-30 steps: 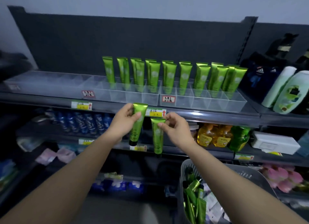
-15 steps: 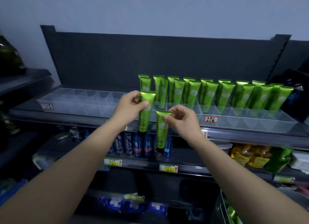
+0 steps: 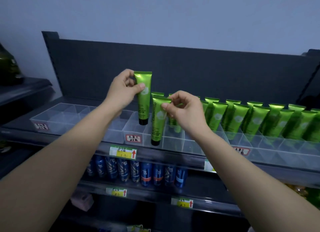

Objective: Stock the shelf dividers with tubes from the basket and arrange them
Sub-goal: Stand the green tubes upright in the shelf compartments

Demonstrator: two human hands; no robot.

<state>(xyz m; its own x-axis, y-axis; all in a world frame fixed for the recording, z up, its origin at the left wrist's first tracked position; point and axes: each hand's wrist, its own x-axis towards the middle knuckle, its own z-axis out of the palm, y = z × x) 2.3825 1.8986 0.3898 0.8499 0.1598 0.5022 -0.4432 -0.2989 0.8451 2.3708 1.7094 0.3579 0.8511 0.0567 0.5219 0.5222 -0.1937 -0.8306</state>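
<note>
My left hand (image 3: 122, 91) pinches the crimped top of a green tube (image 3: 143, 100), which hangs cap down just above the clear shelf dividers (image 3: 110, 127). My right hand (image 3: 183, 110) pinches the top of a second green tube (image 3: 158, 122); its black cap hangs in front of the divider tray's front wall. To the right, a row of several green tubes (image 3: 256, 120) stands cap down in the divider slots. The divider slots to the left hold nothing. The basket is out of view.
The dark shelf back panel (image 3: 173, 67) rises behind the tray. Handwritten labels (image 3: 133, 138) and a price tag (image 3: 123, 151) sit on the shelf front. Blue bottles (image 3: 135, 171) line the shelf below. A dark side shelf (image 3: 26, 89) is at far left.
Both hands rose from below the shelf edge to the divider tray, carrying a tube each. The left tube is now higher, above the slots. The basket dropped out of view.
</note>
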